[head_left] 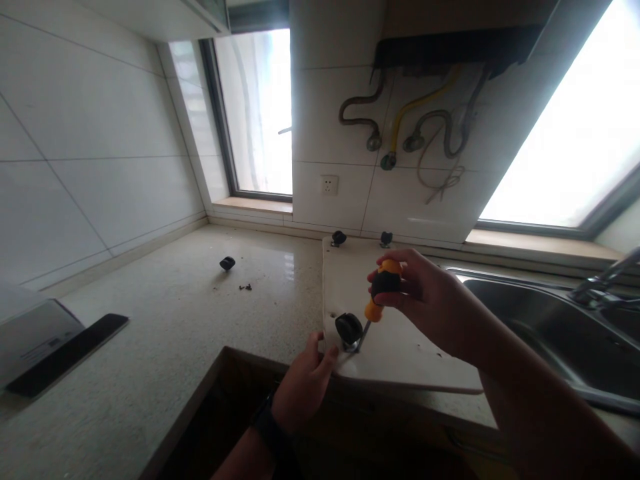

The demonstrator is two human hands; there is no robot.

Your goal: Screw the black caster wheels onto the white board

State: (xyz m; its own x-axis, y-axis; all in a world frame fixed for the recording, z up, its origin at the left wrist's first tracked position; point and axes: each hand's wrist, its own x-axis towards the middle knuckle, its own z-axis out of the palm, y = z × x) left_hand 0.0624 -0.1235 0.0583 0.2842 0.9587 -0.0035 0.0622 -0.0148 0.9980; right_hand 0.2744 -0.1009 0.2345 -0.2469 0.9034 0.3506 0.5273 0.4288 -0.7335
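At the near edge of the worktop [165, 320] lies a white board [400, 347] with a black caster [349, 328] at its near-left corner. Right hand [425, 297] grips an orange-and-black screwdriver [381, 293] — long axis slanting down-left, tip at the caster's base plate. Left hand [303, 387] is nearer, fingers closed on the board edge just beside the caster. Two more casters stand at the far edge — a loose one lies well apart.
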